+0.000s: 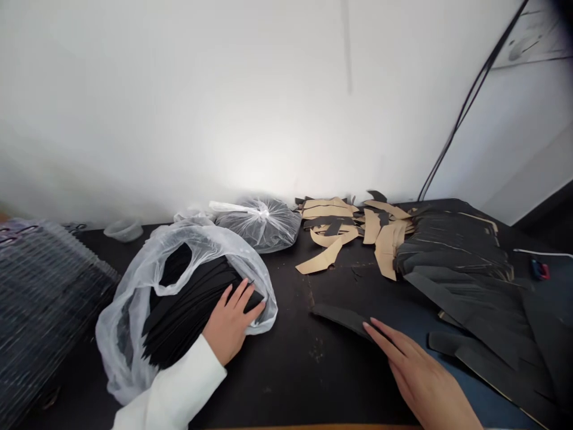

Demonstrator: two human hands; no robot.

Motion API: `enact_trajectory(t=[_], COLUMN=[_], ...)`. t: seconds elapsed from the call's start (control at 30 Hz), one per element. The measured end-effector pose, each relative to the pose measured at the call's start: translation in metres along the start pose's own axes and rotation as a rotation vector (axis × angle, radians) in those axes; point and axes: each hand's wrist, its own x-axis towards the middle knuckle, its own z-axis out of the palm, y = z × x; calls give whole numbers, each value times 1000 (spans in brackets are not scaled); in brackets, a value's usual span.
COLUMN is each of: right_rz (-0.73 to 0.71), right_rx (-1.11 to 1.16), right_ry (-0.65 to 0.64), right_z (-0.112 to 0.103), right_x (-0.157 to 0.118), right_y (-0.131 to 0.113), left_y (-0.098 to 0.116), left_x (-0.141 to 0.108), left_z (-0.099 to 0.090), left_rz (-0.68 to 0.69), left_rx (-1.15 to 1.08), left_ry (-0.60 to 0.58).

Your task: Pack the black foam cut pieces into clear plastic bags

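On the dark tabletop [286, 370], a translucent plastic bag [128, 334] holds a stack of black sheet pieces [188, 310]. The left grip [230, 319] lies open and flat on that stack. The right grip [423, 382], also unclenched, has its fingertips [371, 325] touching a loose black strip [340, 316].

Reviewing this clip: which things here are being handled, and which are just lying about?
Being handled:
left hand on black strips in a clear plastic bag
right hand on a loose black strip

Lying about:
tied plastic bag
tan cut pieces
pile of black cut pieces
clear plastic tub
dark ridged stack
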Motion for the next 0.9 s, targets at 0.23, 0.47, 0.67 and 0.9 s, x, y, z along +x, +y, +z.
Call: enact_trajectory(t=[0.23, 0.47, 0.67, 0.9], right_rz=[-24, -82, -273, -356], right_rx=[257, 369, 410, 323], right_ry=[-224, -399, -465, -535], right_z=[20, 46, 99, 122], right_x=[71, 170, 224, 218], right_y=[11, -35, -60, -14], left_y=[-15, -26, -25, -25], left_x=[-27, -45, -60, -67], left_z=[3, -1, -8, -11], left_rz=[39, 86, 79, 66], left_rx=[-26, -59, -60, -64], left_ry=[73, 27, -50, -109])
